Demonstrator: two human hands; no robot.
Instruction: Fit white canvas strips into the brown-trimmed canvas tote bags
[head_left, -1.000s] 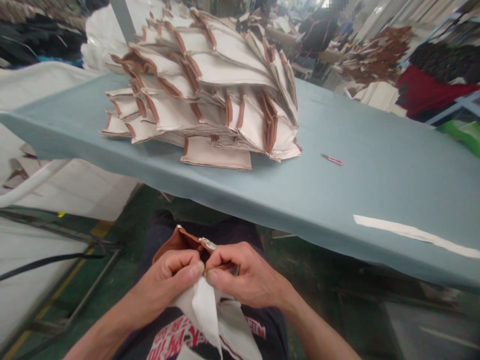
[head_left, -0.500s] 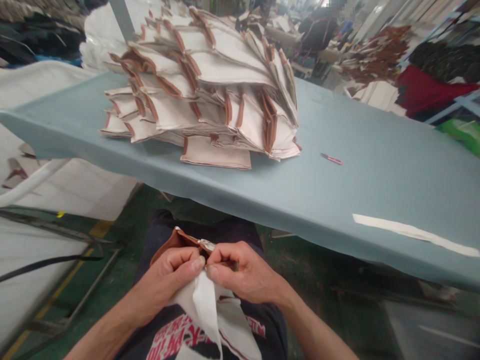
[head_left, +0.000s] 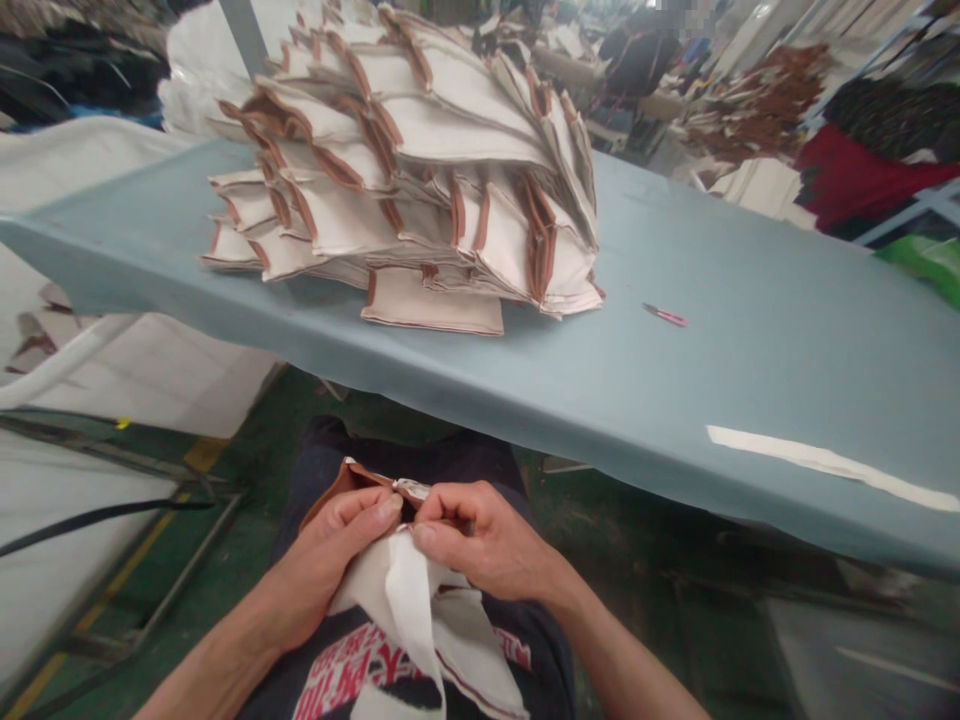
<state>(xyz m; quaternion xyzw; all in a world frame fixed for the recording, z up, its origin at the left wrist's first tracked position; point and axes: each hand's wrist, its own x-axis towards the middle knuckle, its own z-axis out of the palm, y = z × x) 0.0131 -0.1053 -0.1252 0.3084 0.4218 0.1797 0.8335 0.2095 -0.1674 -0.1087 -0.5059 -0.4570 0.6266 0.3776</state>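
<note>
Over my lap, a sewn piece of off-white and brown fabric (head_left: 469,640) is gripped between both hands. My left hand (head_left: 341,535) is closed, thumb and fingers pinching the cloth at its brown-edged opening. Close beside it, my right hand (head_left: 480,535) pinches the same piece by its edge, fingertips curled in. A white fabric strip (head_left: 411,600) hangs down from between the hands. The brown inner side shows behind my left fingers. My fingers hide the exact spot being pinched.
Ahead stands a table with a blue-grey cover (head_left: 637,400). On it lie a large stack of off-white fabric pieces with brown edges (head_left: 450,130), pink-handled thread snips (head_left: 666,315) and a white strip (head_left: 825,465). A metal frame (head_left: 172,590) stands at lower left.
My left thumb has shifted slightly up and left, away from my right fingertips, opening a small gap along the cloth edge. My right hand stays almost in place.
</note>
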